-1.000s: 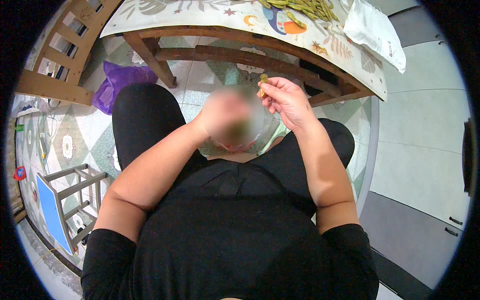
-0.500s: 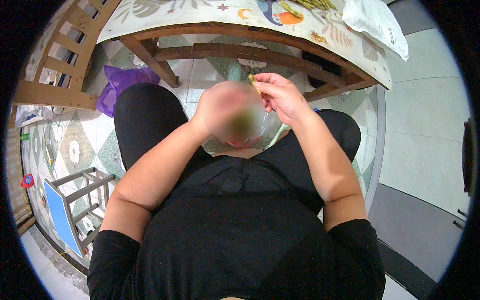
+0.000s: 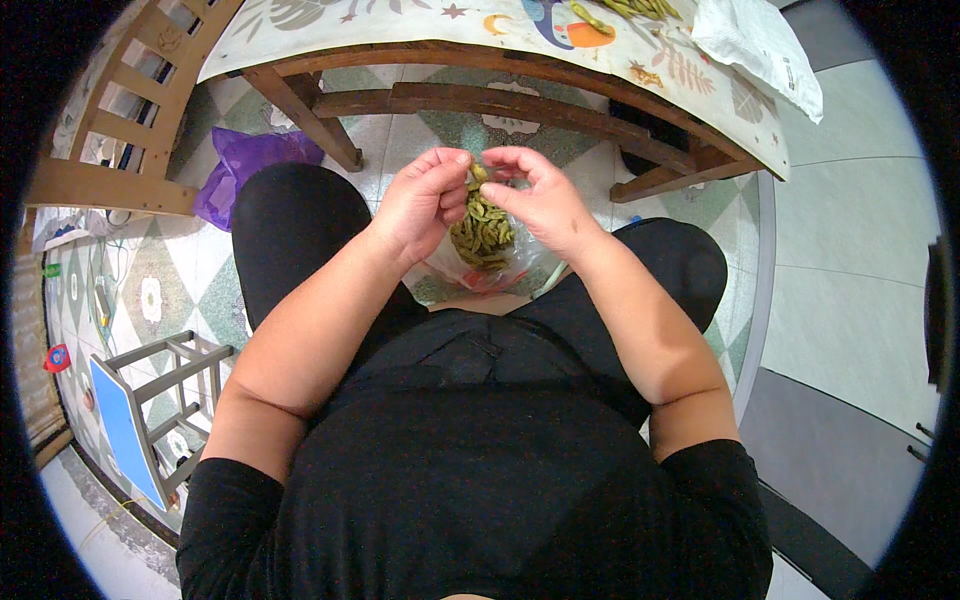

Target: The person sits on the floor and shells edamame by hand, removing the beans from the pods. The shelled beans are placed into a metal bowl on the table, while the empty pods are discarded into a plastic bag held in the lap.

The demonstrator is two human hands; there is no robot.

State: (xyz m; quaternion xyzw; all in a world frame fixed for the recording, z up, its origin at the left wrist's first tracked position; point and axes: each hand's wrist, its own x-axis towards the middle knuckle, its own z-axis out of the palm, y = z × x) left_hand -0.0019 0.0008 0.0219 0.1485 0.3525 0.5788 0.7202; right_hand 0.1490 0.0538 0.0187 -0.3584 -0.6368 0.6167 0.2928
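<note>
Pod: small green bean pod point(image 3: 478, 176), pinched between the fingertips of both hands, just above the bag's mouth.
Purple bag: crumpled on the tiled floor, well left of the fingers point(image 3: 250, 165), beside a wooden leg.
Left hand: point(image 3: 425, 200) fingers curled narrow, thumb and forefinger closed on the pod's left end.
Clear bag: point(image 3: 485, 240) directly below the fingers, between the knees, heaped with green pods.
Right hand: point(image 3: 540, 205) fingers closed on the pod's right end, tips nearly touching the left ones.
Surface: patterned cloth on a wooden frame point(image 3: 420, 25), beyond the fingers; a few loose pods point(image 3: 640, 8) and a white bag point(image 3: 760, 45) far right.
Doing it well, by my judgement: keep the pinch close on the seam, work over the bag's opening so whatever falls lands inside, not on the floor.
</note>
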